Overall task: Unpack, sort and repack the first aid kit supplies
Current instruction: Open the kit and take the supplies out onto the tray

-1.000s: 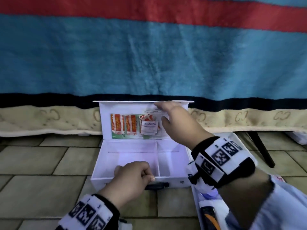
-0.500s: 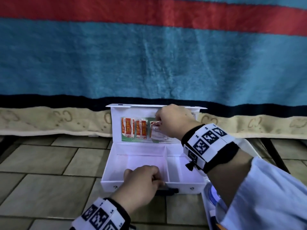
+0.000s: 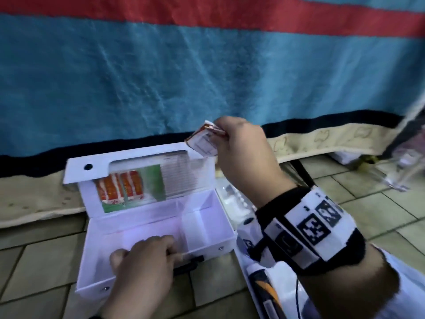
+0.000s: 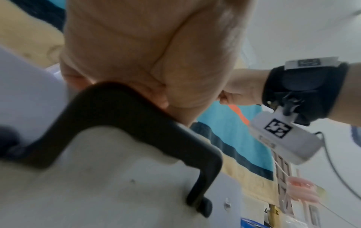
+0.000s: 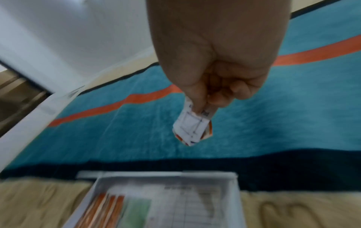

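Above the lid's far right corner, your right hand (image 3: pixel 241 146) pinches small white-and-orange sachets (image 3: pixel 203 142).
Your left hand (image 3: pixel 147 256) curls over the white plastic kit box's (image 3: pixel 207 229) near wall by its black handle (image 4: pixel 121 111), likely steadying it; blur hides the sachets' print and count.

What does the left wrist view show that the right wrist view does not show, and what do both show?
Only the left wrist view shows the left hand resting on the white case's front wall, its fingertips by the black handle, and the right wrist's camera band. Only the right wrist view shows the right hand pinching small packets above the open lid, where orange packets remain. Both show the blue blanket with its orange stripe.
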`<state>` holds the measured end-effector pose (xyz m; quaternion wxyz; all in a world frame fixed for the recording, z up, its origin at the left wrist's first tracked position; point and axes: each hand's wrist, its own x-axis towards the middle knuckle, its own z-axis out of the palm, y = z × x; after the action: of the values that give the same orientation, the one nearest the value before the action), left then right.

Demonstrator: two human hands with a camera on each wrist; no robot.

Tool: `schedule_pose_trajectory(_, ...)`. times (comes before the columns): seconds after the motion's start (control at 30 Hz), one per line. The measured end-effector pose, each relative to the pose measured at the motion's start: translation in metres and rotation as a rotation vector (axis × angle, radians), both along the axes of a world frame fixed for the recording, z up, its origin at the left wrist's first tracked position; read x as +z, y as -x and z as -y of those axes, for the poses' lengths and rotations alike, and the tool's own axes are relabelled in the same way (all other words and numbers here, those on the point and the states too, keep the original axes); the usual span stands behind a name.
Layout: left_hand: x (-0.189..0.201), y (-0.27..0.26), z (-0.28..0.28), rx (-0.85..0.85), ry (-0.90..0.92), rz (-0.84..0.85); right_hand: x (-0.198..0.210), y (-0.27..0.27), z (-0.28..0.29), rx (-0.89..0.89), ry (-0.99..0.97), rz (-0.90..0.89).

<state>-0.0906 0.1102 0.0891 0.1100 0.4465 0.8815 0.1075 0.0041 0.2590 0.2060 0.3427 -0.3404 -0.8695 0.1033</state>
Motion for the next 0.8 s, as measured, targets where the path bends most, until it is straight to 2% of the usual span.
schedule_pose_trajectory(0.1, 0.02, -0.008, -0.007, -0.09, 0.018, -0.123, -0.012, -0.06, -0.013, -0.135, 0.229, -0.092)
schedule_pose_trajectory(0.17, 0.037, -0.024, -0.017, -0.184, -0.088, -0.091, -0.026, -0.104, -0.015, -0.229, 0.353, -0.156)
schedule_pose_trajectory(0.23, 0.048, -0.047, -0.031, -0.299, -0.247, 0.075, -0.041, -0.147, -0.012, -0.298, 0.476, -0.224)
schedule_pose_trajectory(0.33, 0.05, -0.088, -0.058, -0.434, -0.396, 0.396, -0.058, -0.198, 0.003, -0.303, 0.724, -0.397)
schedule_pose_trajectory(0.43, 0.039, -0.122, -0.082, -0.504, -0.353, 0.717, -0.072, -0.227, 0.02, -0.289, 0.816, -0.413)
schedule_pose_trajectory(0.53, 0.032, -0.151, -0.099, -0.548, -0.267, 0.975, -0.085, -0.239, 0.031, -0.258, 0.793, -0.363)
schedule_pose_trajectory(0.6, 0.03, -0.166, -0.104, -0.572, -0.235, 1.006, -0.09, -0.241, 0.035, -0.262, 0.772, -0.379)
schedule_pose_trajectory(0.67, 0.024, -0.174, -0.109, -0.599, -0.233, 0.946, -0.094, -0.24, 0.038, -0.278, 0.772, -0.4)
schedule_pose_trajectory(0.8, 0.013, -0.174, -0.117, -0.588, -0.237, 0.895, -0.105, -0.237, 0.037, -0.317, 0.876, -0.575)
